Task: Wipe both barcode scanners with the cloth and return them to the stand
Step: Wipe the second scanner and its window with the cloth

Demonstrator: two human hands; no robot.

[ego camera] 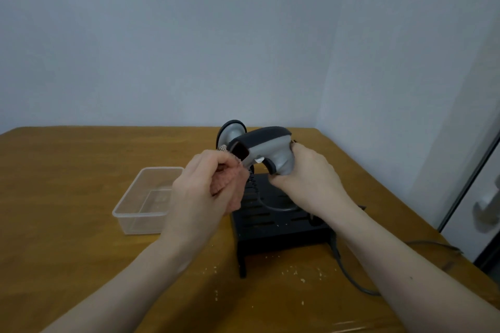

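A person's right hand (305, 170) grips the handle of a grey barcode scanner (263, 150), raised above the black stand (278, 222) at centre frame. At the scanner's 9 o'clock, the left hand (201, 184) bunches a pinkish cloth (231, 184) just beside its dark window. A clear plastic container (147, 199) sits at the stand's 9 o'clock on the wooden table (67, 197); a second scanner head (232, 134) shows behind, at 12 o'clock.

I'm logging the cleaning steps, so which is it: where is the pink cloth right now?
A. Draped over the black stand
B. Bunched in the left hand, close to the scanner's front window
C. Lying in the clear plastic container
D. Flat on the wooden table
B: the left hand grips the pink cloth beside the front window of the scanner, which the right hand holds by its handle.
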